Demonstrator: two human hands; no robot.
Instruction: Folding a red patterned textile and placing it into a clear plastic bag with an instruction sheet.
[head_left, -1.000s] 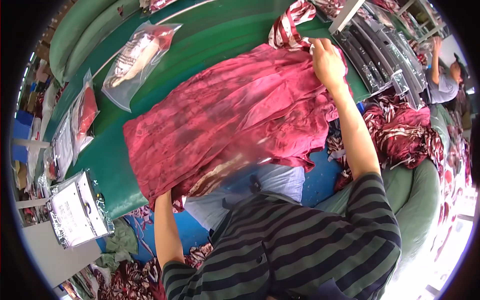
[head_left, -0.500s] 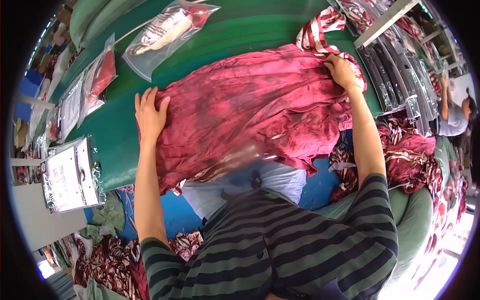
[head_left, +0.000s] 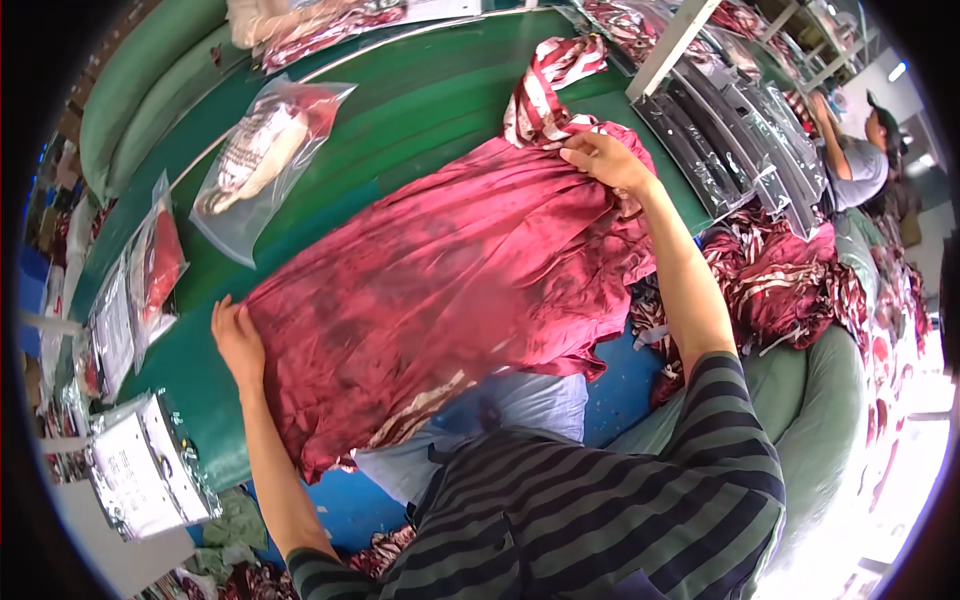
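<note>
A large, shiny dark-red satin garment (head_left: 450, 290) lies spread across a green surface (head_left: 400, 110), seen from above by the person working on it, with its near edge hanging over the surface's front toward the person's body. The left hand (head_left: 238, 340) lies flat and open, fingers stretched out, pressing on the surface at the garment's left edge. The right hand (head_left: 605, 160) reaches to the far right corner of the garment, its fingers curled and pinching a fold of the red cloth there. Both bare forearms come up from the lower edge, out of a shirt with dark and olive-grey stripes (head_left: 600, 510). Just beyond the right hand, touching the garment's far edge, sits a bunched piece of red-and-white striped cloth (head_left: 550, 85). To the left, well apart from the garment, a clear plastic bag holding folded cream and red fabric (head_left: 260, 160) lies on the surface. Further left, along the surface's edge, lie more clear bags of packed red fabric (head_left: 150, 270), and near the lower left a clear bag with a white printed sheet inside (head_left: 135, 475). On the right, beside the surface, a heap of red patterned cloth (head_left: 790, 290) rests on a green padded edge, with a rack of dark flat packets (head_left: 740, 130) behind it. At the far upper right, another person in a grey top (head_left: 860, 165) stands with an arm raised, their hands away from the garment.
</note>
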